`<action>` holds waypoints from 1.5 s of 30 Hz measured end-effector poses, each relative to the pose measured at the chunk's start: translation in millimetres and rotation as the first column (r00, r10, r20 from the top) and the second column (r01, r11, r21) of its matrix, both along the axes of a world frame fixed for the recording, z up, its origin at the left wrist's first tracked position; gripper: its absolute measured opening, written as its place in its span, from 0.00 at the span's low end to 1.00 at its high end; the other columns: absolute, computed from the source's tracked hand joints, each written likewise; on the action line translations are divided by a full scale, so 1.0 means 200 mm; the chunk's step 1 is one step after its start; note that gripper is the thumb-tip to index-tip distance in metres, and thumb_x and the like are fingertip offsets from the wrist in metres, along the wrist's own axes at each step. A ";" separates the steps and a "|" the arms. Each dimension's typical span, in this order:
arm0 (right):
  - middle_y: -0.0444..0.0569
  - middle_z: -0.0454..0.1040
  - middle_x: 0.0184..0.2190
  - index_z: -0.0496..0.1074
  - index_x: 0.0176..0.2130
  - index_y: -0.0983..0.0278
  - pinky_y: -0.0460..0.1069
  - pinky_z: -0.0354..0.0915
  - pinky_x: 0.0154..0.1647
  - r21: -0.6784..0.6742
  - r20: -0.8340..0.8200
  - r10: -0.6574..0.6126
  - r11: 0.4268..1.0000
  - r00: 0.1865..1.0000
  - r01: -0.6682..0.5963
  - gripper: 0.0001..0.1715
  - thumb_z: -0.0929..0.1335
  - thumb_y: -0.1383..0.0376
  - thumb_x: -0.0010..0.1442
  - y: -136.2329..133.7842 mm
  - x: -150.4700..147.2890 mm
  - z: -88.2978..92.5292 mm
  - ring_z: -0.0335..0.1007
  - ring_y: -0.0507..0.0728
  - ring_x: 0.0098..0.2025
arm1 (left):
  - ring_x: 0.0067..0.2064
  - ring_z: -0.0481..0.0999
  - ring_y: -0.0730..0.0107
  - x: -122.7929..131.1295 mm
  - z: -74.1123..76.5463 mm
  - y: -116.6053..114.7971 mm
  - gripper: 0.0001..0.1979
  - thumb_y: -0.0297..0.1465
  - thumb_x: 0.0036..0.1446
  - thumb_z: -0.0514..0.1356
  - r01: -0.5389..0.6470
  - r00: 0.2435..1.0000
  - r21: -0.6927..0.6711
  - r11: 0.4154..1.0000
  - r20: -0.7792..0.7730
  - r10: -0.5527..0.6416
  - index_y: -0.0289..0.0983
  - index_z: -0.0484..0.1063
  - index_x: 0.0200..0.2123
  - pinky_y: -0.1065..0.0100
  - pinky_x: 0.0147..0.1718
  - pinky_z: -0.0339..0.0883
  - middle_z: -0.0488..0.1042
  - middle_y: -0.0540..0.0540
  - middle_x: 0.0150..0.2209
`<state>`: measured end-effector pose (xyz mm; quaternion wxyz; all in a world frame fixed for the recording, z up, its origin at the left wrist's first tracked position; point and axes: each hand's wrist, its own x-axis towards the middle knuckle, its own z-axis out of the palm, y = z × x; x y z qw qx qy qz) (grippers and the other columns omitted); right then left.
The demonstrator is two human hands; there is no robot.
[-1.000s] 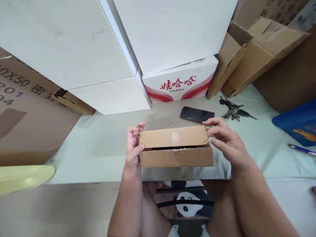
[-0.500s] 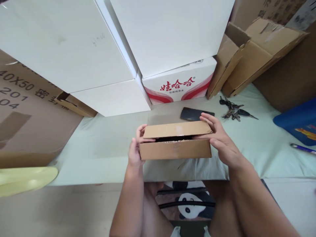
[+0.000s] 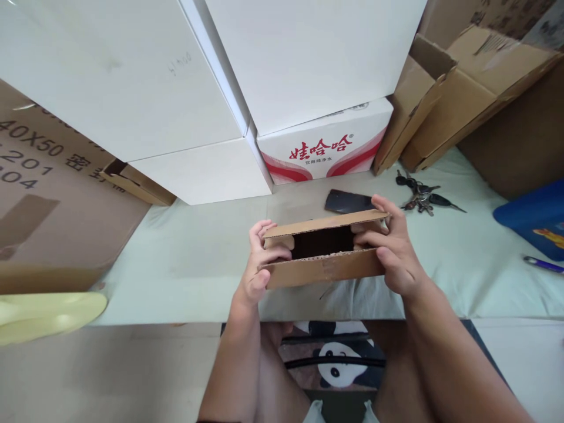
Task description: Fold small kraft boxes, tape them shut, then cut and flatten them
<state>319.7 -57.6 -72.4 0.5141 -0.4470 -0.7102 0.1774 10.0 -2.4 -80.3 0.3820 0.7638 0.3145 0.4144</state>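
A small brown cardboard box (image 3: 324, 271) is held up over the front edge of a pale green sheet (image 3: 189, 264). My left hand (image 3: 259, 261) grips its left end, fingers curled into the gap under the lid. My right hand (image 3: 392, 249) holds the right end, fingers pushing the top flap (image 3: 326, 222) upward. The lid stands partly raised and the dark inside (image 3: 322, 242) shows; I cannot make out any contents.
A black phone (image 3: 348, 201) and a bunch of keys (image 3: 420, 197) lie behind the box. Big white cartons (image 3: 198, 88) and a red-printed water carton (image 3: 324, 150) stand at the back. Open brown boxes (image 3: 449, 88) lean at right. A blue item (image 3: 535, 214) and a pen (image 3: 541, 264) lie at far right.
The lid, nearly closed before, has been lifted by my fingers, so the box's opening now gapes wide. The box has tilted slightly and stayed in the same place.
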 end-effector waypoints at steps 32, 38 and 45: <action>0.58 0.61 0.69 0.35 0.74 0.49 0.65 0.65 0.66 -0.394 -0.469 0.022 0.889 0.883 -0.232 0.77 0.77 0.34 0.44 0.07 0.05 -0.11 0.60 0.70 0.71 | 0.65 0.72 0.45 0.00 -0.01 0.02 0.62 0.44 0.26 0.82 -0.088 0.772 -0.556 0.827 0.487 0.409 0.55 0.60 0.67 0.52 0.61 0.71 0.75 0.45 0.61; 0.57 0.61 0.71 0.45 0.74 0.52 0.63 0.67 0.65 -0.438 -0.544 -0.011 0.857 0.839 -0.272 0.71 0.75 0.34 0.45 0.07 0.03 -0.11 0.57 0.73 0.73 | 0.58 0.79 0.41 0.05 -0.01 0.04 0.63 0.45 0.21 0.82 -0.068 0.829 -0.613 0.787 0.404 0.386 0.43 0.64 0.65 0.52 0.56 0.73 0.80 0.38 0.52; 0.57 0.62 0.72 0.53 0.73 0.55 0.63 0.63 0.69 -0.496 -0.471 0.115 0.785 0.875 -0.370 0.65 0.75 0.34 0.48 0.07 0.02 -0.08 0.54 0.71 0.75 | 0.60 0.78 0.47 0.09 0.05 0.06 0.55 0.48 0.33 0.80 -0.160 0.709 -0.563 0.811 0.506 0.491 0.50 0.61 0.64 0.58 0.53 0.75 0.74 0.41 0.62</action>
